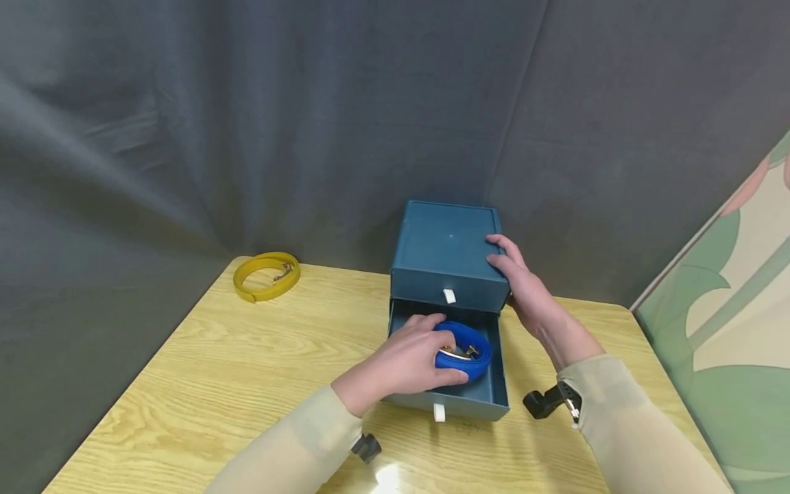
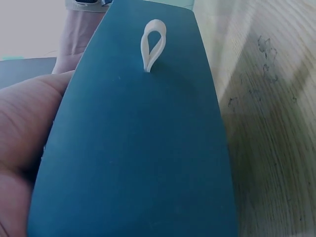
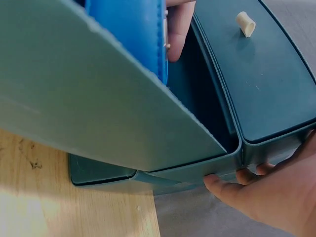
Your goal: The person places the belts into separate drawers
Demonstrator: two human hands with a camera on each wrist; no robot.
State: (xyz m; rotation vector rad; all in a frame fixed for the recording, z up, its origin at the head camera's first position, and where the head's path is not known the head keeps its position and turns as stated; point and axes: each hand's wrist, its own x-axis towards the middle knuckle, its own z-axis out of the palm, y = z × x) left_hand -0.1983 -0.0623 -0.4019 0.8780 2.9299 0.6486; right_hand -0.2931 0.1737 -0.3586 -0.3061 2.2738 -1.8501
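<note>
A coiled blue belt [image 1: 476, 343] with gold-coloured metal fittings lies in the pulled-out lower drawer [image 1: 472, 405] of a small dark blue cabinet [image 1: 447, 237]. My left hand [image 1: 404, 357] reaches over the drawer's left side and pinches the coil, thumb on its outside and fingers in its ring. In the right wrist view, a fingertip shows beside the stitched edge of the belt [image 3: 131, 37]. At the cabinet's right upper edge, my right hand [image 1: 531, 295] rests with digits spread over the top; other fingertips touch the side. The upper drawer [image 1: 420, 285] is closed.
A coiled yellow belt [image 1: 267, 295] with a metal buckle lies at the back left of the wooden table [image 1: 247, 384]. Dark grey curtain [image 1: 308, 123] hangs right behind the cabinet. A leaf-patterned panel [image 1: 728, 329] stands along the right side.
</note>
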